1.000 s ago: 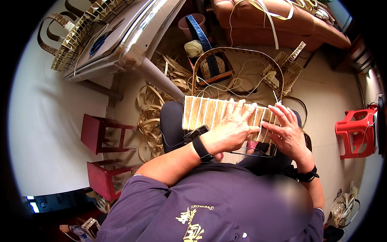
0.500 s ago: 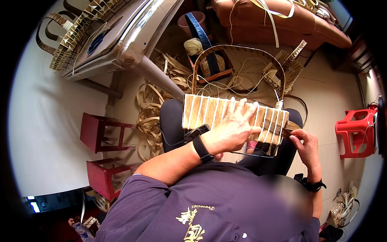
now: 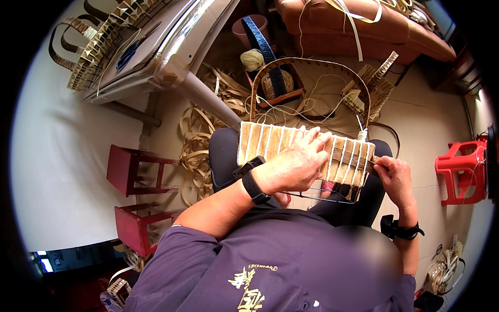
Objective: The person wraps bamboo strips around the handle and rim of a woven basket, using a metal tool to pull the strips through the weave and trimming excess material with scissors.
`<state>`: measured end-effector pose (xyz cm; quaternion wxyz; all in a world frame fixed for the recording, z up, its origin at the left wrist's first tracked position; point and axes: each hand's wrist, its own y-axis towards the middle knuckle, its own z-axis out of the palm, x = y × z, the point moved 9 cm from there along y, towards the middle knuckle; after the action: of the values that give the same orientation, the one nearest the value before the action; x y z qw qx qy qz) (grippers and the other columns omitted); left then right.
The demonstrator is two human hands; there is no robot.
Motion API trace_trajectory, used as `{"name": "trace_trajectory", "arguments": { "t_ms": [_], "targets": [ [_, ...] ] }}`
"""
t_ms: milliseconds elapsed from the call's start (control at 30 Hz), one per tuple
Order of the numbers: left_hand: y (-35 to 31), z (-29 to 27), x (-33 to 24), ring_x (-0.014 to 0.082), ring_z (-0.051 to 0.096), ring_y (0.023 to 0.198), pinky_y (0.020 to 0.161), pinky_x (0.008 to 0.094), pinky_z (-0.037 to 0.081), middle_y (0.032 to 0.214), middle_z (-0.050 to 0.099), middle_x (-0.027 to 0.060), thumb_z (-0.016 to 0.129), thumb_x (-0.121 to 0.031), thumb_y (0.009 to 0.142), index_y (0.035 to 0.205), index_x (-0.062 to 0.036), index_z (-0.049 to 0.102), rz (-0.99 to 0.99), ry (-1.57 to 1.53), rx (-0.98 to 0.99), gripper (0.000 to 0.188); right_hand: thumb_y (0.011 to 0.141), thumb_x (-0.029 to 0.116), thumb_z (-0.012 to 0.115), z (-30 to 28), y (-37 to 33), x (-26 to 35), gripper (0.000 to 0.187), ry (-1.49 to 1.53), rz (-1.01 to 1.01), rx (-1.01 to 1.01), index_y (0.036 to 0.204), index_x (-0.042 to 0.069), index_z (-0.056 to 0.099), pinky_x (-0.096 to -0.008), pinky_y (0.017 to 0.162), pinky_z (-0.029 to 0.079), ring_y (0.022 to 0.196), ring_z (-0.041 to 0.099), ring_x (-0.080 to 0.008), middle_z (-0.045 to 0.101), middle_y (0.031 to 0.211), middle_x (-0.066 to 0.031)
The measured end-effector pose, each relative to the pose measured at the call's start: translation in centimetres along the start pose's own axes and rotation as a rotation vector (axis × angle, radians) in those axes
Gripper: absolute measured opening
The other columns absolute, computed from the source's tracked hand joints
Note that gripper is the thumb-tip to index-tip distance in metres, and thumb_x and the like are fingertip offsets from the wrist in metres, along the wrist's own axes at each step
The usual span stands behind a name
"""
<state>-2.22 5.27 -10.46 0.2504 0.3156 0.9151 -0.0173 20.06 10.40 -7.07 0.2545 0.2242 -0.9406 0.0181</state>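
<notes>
A basket of tan strips, bound across with white cord, lies over my knees. Its tall arched handle rises on the far side, and a white cord is wound round the handle's right foot. My left hand rests flat on the basket's upper face, fingers stretched out toward the far rim. At the basket's right edge, my right hand pinches a dark brown strip, which runs in under the white cords. Bare black wire frame shows along the near side. My left palm hides the basket's middle.
Tan strips lie heaped on the floor left of my knees. Beyond the basket stands a box with cord balls. A table is at upper left, red wooden stools at left, a red plastic stool at right.
My right hand has shifted slightly up, its fingertips closer to the basket's edge. The strip bulging past that edge has flattened. My left hand stays on the basket.
</notes>
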Motion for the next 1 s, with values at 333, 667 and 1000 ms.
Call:
{"name": "trace_trajectory", "arguments": {
  "t_ms": [333,667,1000],
  "targets": [
    [-0.2,0.5,-0.1,0.0551,0.039,0.149,0.120,0.0728,0.033,0.160,0.045,0.0301,0.078,-0.027,0.082,0.125,-0.0166,0.081,0.044,0.135,0.035,0.044,0.089,0.003,0.076,-0.1,2.1,0.2,0.006,0.085,-0.018,0.052,0.094,-0.001,0.074,-0.0383,0.065,0.054,0.067,0.070,-0.0323,0.069,0.075,-0.0190],
    [-0.3,0.5,-0.3,0.0536,0.039,0.150,0.120,0.0726,0.033,0.161,0.044,0.0299,0.080,-0.026,0.083,0.123,-0.0194,0.082,0.045,0.078,0.034,0.040,0.078,0.016,0.087,2.0,1.3,7.2,0.049,-0.201,-0.367,0.036,0.126,0.024,0.079,-0.0548,0.126,0.030,0.150,0.044,-0.0353,0.057,0.154,-0.0104],
    [-1.0,-0.3,0.4,0.0528,0.042,0.149,0.122,0.0678,0.035,0.159,0.046,0.0305,0.081,-0.021,0.086,0.127,-0.0156,0.077,0.050,0.039,0.030,0.041,0.080,0.014,0.086,4.3,1.5,7.0,0.042,-0.031,-0.301,0.048,0.121,0.021,0.082,-0.0569,0.129,0.028,0.155,0.041,-0.0384,0.055,0.159,-0.0115]
  ]
}}
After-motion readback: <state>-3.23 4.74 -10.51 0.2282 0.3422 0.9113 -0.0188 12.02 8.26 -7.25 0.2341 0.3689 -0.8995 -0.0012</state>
